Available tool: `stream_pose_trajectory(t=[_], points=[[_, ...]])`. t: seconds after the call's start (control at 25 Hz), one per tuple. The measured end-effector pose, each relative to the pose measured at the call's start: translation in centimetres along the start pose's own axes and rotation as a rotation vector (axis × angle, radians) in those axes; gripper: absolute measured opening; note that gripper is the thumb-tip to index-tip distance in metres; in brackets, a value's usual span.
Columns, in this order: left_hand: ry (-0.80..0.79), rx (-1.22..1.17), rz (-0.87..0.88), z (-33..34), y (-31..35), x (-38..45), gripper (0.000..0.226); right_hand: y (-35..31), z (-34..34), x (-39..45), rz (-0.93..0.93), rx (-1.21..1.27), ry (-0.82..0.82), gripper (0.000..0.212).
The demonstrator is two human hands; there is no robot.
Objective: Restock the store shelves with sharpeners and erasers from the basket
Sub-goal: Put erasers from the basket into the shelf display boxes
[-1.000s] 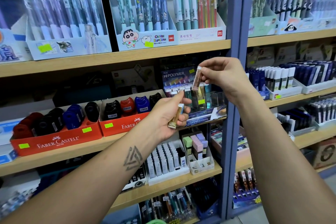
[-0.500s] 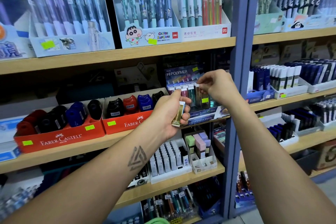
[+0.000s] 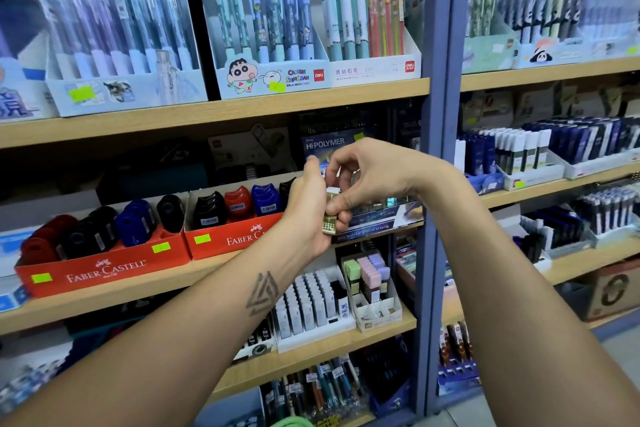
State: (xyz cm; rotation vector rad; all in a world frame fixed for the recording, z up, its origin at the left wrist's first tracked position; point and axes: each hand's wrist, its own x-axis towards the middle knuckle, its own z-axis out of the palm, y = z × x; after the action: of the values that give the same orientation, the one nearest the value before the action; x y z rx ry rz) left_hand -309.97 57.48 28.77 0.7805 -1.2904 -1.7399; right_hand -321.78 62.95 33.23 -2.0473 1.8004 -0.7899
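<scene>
My left hand (image 3: pixel 306 210) grips a slim gold-sleeved eraser stick (image 3: pixel 329 225) upright in front of the middle shelf. My right hand (image 3: pixel 375 177) has come over to it, and its thumb and forefinger pinch the top of the same stick. Just behind both hands stands the Hi-Polymer eraser display (image 3: pixel 381 218), with several slim eraser sticks in a clear rack, mostly hidden by my right hand. Left of it, two red Faber-Castell boxes (image 3: pixel 104 270) hold red, blue and black sharpeners (image 3: pixel 239 204). No basket is in view.
Pen displays (image 3: pixel 266 28) fill the top shelf. Below my hands are white boxed refills (image 3: pixel 308 302) and a box of pastel erasers (image 3: pixel 369 277). A blue upright post (image 3: pixel 438 184) splits the shelving, and more stationery trays (image 3: pixel 533 163) sit to the right.
My right hand lowered a brownish eraser stick into the Hi-Polymer display, let it go, then moved left and down to pinch the gold stick in my left hand.
</scene>
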Motion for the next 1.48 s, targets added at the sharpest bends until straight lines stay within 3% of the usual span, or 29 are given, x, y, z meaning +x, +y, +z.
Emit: stream_pose_trajectory(t=[0.08, 0.2, 0.28, 0.4, 0.52, 0.64, 0.72, 0.92, 1.12, 1.48], points=[[-0.039, 0.013, -0.013, 0.2, 0.6, 0.3, 0.044, 0.0, -0.1, 0.2, 0.007, 0.086, 0.051, 0.035], [-0.284, -0.085, -0.058, 0.1, 1.6, 0.1, 0.021, 1.1, -1.3, -0.3, 0.029, 0.225, 0.163, 0.030], [-0.407, -0.161, -0.062, -0.4, 1.9, 0.1, 0.030, 1.8, -1.8, -0.8, 0.067, 0.341, 0.244, 0.027], [-0.393, -0.118, -0.005, -0.5, 2.0, 0.5, 0.056, 2.7, -1.6, -1.2, 0.083, 0.658, 0.329, 0.022], [-0.234, -0.067, 0.051, 0.1, 2.3, 1.0, 0.051, 4.4, -1.6, -0.6, 0.077, 0.890, 0.546, 0.022], [-0.109, -0.133, 0.112, 0.1, 2.7, 1.7, 0.036, 6.0, -1.6, 0.2, 0.041, 0.667, 0.831, 0.022], [-0.077, -0.159, 0.141, 0.2, 3.0, 1.7, 0.027, 6.6, -1.3, 0.5, 0.033, 0.488, 0.875, 0.019], [-0.033, -0.150, 0.104, -0.1, 2.5, 2.2, 0.043, 7.8, -1.0, 1.4, 0.097, 0.306, 0.813, 0.012], [-0.053, -0.124, 0.059, -0.3, 2.0, 2.3, 0.032, 8.6, -0.4, 1.9, 0.124, 0.105, 0.701, 0.010], [-0.153, -0.111, 0.043, -0.6, 1.3, 1.6, 0.026, 8.1, -0.3, 3.0, 0.240, -0.160, 0.642, 0.015]])
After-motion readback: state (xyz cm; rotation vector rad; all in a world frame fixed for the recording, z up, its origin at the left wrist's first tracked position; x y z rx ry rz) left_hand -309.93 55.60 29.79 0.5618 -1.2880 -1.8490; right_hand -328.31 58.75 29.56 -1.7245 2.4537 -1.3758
